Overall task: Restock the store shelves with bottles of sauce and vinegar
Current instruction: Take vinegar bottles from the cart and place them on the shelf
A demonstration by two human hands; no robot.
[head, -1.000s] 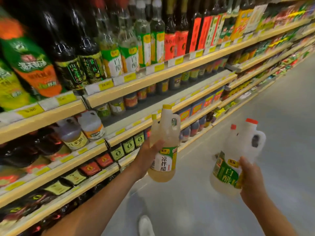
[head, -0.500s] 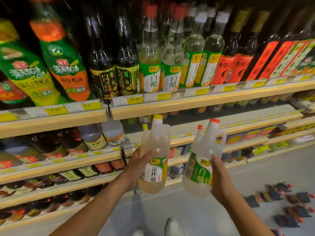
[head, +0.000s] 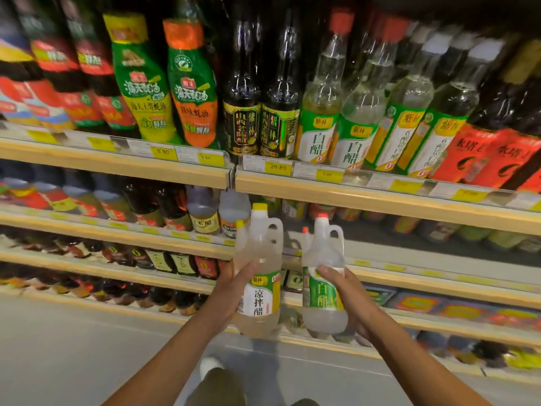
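Vinegar jugs held up before the shelves, one in each hand.

Left hand (head: 234, 284) wraps round the yellow-capped jug (head: 257, 276); right hand (head: 344, 291) grips the red-capped jug (head: 323, 285), the two jugs just apart. Behind them the middle shelf (head: 409, 259) shows a bare stretch to the right of two jugs (head: 216, 212) near its front edge. Further bottles under the top shelf's edge (head: 380, 197) are blurred, and the lower rows are hard to make out.

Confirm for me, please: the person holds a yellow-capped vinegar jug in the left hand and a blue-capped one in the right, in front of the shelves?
Not quite: the head view shows the cap on the jug in the right hand is red, not blue. The rest holds: the left hand holds the yellow-capped jug in front of the shelves.
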